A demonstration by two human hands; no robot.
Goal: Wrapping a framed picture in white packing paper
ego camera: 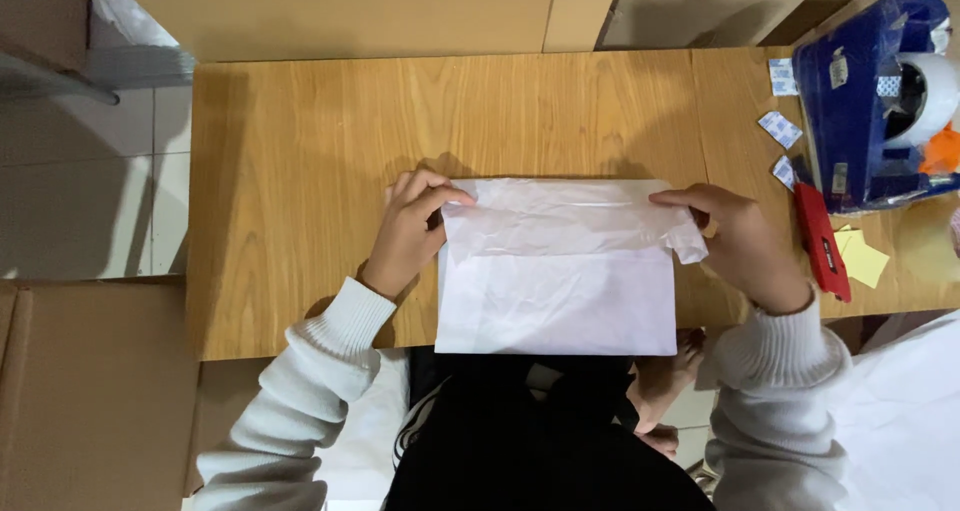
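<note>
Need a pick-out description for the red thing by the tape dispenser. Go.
Start at the wooden table and go to its right end, where a big blue tape dispenser sits. Just below-left of it, beside the right hand, lies the red tool, a narrow flat bar angled down the table. It is the only red item; the yellow sticky notes next to it are square and pale.

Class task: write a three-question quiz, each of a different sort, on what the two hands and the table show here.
1. True or false: both hands pinch the folded top flap of the white sheet.
2. Which hand is nearer the blue tape dispenser: A left hand, B right hand?
3. Fill in: the red tool lies on the wooden ____.

Key: 1 true; 2 B; 3 table.
</note>
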